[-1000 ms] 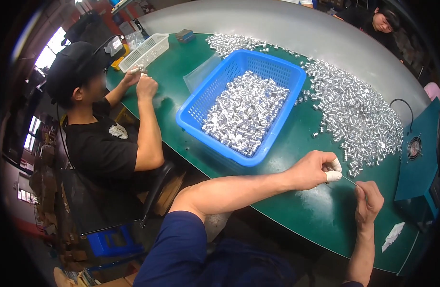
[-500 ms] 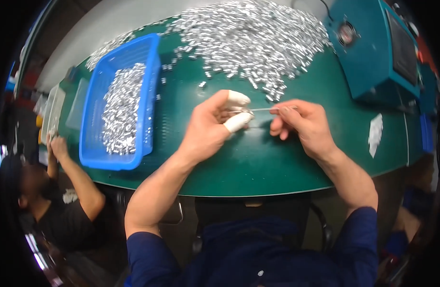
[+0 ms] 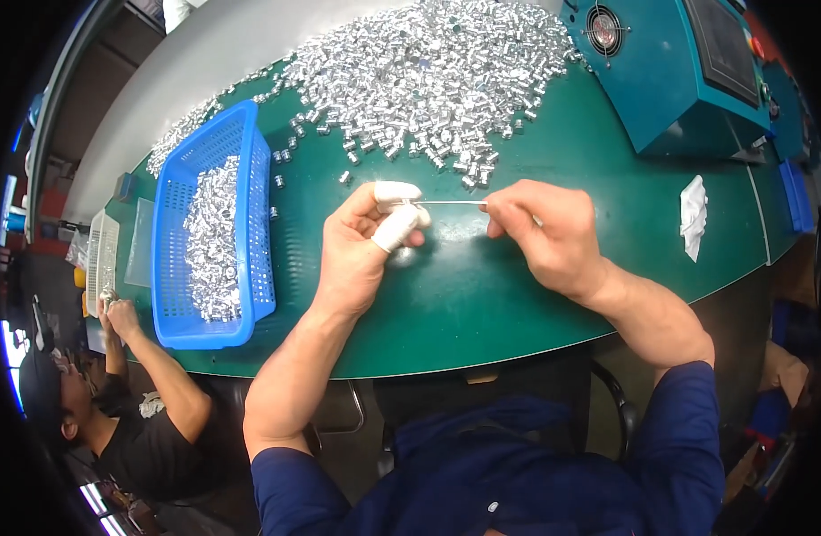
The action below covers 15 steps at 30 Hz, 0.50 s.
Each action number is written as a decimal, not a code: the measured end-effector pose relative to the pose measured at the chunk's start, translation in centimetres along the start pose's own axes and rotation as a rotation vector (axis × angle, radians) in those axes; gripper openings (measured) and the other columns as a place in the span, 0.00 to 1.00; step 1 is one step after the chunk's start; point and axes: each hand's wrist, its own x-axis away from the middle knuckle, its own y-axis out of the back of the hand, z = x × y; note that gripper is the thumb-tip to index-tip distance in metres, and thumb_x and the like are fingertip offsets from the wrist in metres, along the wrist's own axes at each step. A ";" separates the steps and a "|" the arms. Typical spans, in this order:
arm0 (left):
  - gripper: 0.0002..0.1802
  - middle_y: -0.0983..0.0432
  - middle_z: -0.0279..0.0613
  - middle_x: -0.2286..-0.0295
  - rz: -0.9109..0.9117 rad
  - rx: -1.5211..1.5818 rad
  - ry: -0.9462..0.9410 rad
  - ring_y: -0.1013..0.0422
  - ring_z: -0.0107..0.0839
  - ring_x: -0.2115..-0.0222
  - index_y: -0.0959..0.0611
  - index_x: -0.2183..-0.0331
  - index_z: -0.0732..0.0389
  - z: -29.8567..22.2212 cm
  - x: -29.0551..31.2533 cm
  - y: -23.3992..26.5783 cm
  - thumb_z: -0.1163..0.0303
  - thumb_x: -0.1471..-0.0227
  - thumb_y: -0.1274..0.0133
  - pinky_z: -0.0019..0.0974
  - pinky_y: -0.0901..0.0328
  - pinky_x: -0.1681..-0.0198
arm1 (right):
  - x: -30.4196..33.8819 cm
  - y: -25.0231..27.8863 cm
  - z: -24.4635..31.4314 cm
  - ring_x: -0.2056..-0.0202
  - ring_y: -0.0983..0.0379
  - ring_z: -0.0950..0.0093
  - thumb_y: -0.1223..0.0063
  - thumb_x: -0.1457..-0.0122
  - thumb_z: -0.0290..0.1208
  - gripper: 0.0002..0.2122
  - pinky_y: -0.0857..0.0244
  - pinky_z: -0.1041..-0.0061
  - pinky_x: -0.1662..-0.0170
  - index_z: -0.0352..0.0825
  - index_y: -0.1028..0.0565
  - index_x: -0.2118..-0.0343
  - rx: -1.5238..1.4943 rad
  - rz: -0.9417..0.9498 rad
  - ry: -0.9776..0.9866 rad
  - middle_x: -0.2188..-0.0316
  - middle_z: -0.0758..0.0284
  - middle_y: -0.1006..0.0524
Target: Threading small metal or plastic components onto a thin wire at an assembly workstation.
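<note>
My left hand [image 3: 361,234] is closed in a pinch, with white finger covers on its thumb and forefinger. Between these tips sits a small silver metal part [image 3: 414,205], mostly hidden by the fingers. A thin straight metal rod [image 3: 451,202] runs level from it to my right hand [image 3: 546,228], whose thumb and forefinger grip the rod's other end while the other fingers curl in. Whether the rod's tip is inside the part or only against it, I cannot tell. Both hands hover over the green tabletop [image 3: 482,322], short of a heap of small silver metal parts [image 3: 428,80].
A blue perforated basket [image 3: 261,232] with more such parts stands left of my hands. At the right are a teal machine [image 3: 647,80] and a crumpled white tissue [image 3: 694,219]. A co-worker [image 3: 151,447] handles something by a pale tray [image 3: 100,259] at far left.
My right hand's loose fingers have curled in. The rod still spans both hands. The whole view has shifted, so the heap, the machine and my hands appear further left.
</note>
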 end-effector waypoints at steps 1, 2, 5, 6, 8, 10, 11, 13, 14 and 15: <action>0.12 0.20 0.40 0.67 -0.020 0.075 0.003 0.26 0.24 0.70 0.19 0.56 0.62 -0.2 0.1 0.4 0.74 0.43 0.41 0.26 0.32 0.64 | -0.3 0.4 0.2 0.78 0.27 0.78 0.48 0.34 0.25 0.08 0.35 0.79 0.74 0.27 0.20 0.67 0.071 -0.007 0.157 0.78 0.66 0.21; 0.12 0.21 0.39 0.67 -0.041 0.151 0.005 0.27 0.24 0.71 0.20 0.56 0.62 -0.3 0.1 0.9 0.73 0.42 0.41 0.26 0.32 0.64 | -0.6 0.6 0.6 0.78 0.27 0.78 0.48 0.34 0.25 0.08 0.35 0.79 0.74 0.27 0.20 0.67 0.071 -0.008 0.162 0.78 0.66 0.21; 0.12 0.21 0.38 0.67 -0.122 0.119 -0.092 0.26 0.23 0.70 0.19 0.56 0.62 -0.1 -0.4 1.8 0.75 0.44 0.40 0.26 0.31 0.64 | -0.8 1.6 0.9 0.78 0.28 0.81 0.47 0.34 0.25 0.08 0.36 0.80 0.74 0.27 0.20 0.68 -0.025 -0.082 -0.024 0.79 0.67 0.21; 0.12 0.20 0.37 0.67 -0.170 0.081 -0.143 0.25 0.22 0.69 0.19 0.57 0.62 -0.2 -0.5 1.9 0.76 0.45 0.38 0.26 0.30 0.63 | -0.8 1.6 0.9 0.78 0.28 0.81 0.47 0.34 0.25 0.08 0.36 0.80 0.74 0.27 0.20 0.68 -0.025 -0.082 -0.020 0.79 0.67 0.21; 0.13 0.22 0.33 0.67 -0.198 0.008 -0.132 0.26 0.20 0.68 0.19 0.58 0.62 -0.3 -0.3 1.5 0.77 0.47 0.37 0.26 0.30 0.62 | -0.8 1.6 1.0 0.78 0.28 0.81 0.46 0.34 0.26 0.08 0.36 0.80 0.74 0.27 0.20 0.68 -0.006 -0.058 -0.029 0.79 0.67 0.21; 0.14 0.23 0.30 0.67 -0.175 -0.103 -0.236 0.27 0.18 0.67 0.19 0.59 0.61 -0.1 -0.1 1.2 0.78 0.48 0.36 0.25 0.31 0.61 | -0.7 1.3 0.9 0.78 0.27 0.79 0.43 0.36 0.25 0.06 0.35 0.79 0.74 0.28 0.20 0.68 -0.002 -0.045 0.036 0.79 0.66 0.22; 0.14 0.25 0.28 0.68 -0.186 -0.144 -0.245 0.30 0.17 0.67 0.19 0.59 0.61 -0.2 0.0 1.0 0.78 0.49 0.35 0.23 0.33 0.62 | -0.8 1.2 1.0 0.79 0.27 0.77 0.43 0.37 0.24 0.05 0.35 0.78 0.75 0.28 0.20 0.67 0.028 -0.018 0.129 0.80 0.66 0.22; 0.14 0.25 0.28 0.69 -0.192 -0.221 -0.266 0.31 0.17 0.69 0.19 0.60 0.61 -0.1 0.0 0.9 0.78 0.49 0.35 0.23 0.34 0.63 | -0.7 1.1 1.0 0.79 0.26 0.72 0.41 0.40 0.22 0.02 0.33 0.75 0.75 0.29 0.20 0.67 0.053 0.016 0.223 0.80 0.65 0.22; 0.14 0.26 0.27 0.69 -0.197 -0.298 -0.290 0.32 0.16 0.70 0.19 0.60 0.62 -0.1 0.0 0.9 0.78 0.50 0.34 0.23 0.35 0.64 | -0.8 1.1 0.9 0.79 0.26 0.72 0.41 0.40 0.22 0.02 0.33 0.75 0.75 0.29 0.20 0.67 0.055 0.013 0.221 0.80 0.65 0.22; 0.14 0.26 0.27 0.69 -0.193 -0.298 -0.289 0.32 0.16 0.70 0.19 0.60 0.62 -0.1 0.0 0.8 0.78 0.50 0.34 0.23 0.35 0.64 | -0.8 1.1 0.9 0.80 0.26 0.72 0.41 0.40 0.22 0.02 0.33 0.75 0.75 0.29 0.20 0.67 0.064 0.015 0.230 0.80 0.65 0.23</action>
